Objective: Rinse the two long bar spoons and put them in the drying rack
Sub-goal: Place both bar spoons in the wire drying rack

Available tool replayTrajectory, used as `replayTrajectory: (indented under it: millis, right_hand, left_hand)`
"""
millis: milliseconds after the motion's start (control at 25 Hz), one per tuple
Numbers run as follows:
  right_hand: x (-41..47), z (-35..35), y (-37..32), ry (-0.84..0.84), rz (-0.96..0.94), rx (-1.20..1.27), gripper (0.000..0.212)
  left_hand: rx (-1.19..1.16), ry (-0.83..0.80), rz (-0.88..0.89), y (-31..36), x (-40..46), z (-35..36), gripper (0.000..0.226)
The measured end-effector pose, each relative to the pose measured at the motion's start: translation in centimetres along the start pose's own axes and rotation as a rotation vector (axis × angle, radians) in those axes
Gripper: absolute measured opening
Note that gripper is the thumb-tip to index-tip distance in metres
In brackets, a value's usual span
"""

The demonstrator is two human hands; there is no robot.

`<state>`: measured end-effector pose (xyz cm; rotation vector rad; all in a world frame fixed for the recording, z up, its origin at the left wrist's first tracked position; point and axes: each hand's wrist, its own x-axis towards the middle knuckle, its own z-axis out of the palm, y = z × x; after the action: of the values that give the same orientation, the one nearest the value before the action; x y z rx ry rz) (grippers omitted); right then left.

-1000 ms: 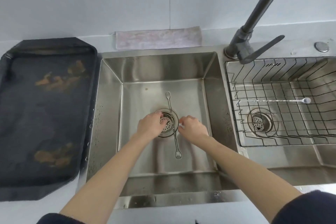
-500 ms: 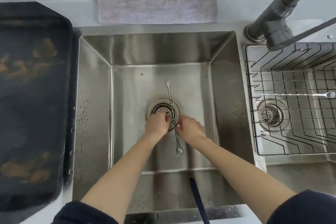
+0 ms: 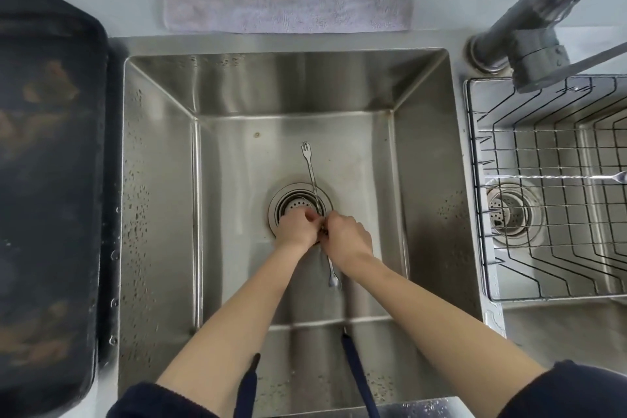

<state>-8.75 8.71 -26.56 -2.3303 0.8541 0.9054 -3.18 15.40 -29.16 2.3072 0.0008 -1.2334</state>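
Spoon (image 3: 310,168), second: flat over sink (image 3: 424,153) drain, both my hands — left hand (image 3: 296,225), right hand (image 3: 346,237) — pinching its mid-shaft. Lift level before rinsing. First spoon (image 3: 556,177) already across rack (image 3: 481,214).

Bare sink floor (image 3: 356,159) around the hands; faucet (image 3: 529,44) overhanging the rack's (image 3: 509,282) near corner.

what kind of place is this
Most likely a kitchen or bar wash-up area: a stainless double sink with a faucet, a wire drying rack in the right basin, and a folded cloth behind.
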Motion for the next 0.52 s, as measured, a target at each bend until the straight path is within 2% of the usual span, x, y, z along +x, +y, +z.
replayTrajectory:
  millis: [240,520]
  right_hand:
    - [-0.9,-0.5,-0.2,0.017,0.000,0.083,0.025]
    - [-3.5,-4.1,-1.0,0.157,-0.114,0.118,0.026]
  left_hand:
    - [-0.078,0.000,-0.006,0.4,-0.7,-0.6,0.023]
    - [-0.220,0.157,0.092,3.7,-4.1,-3.4,0.026]
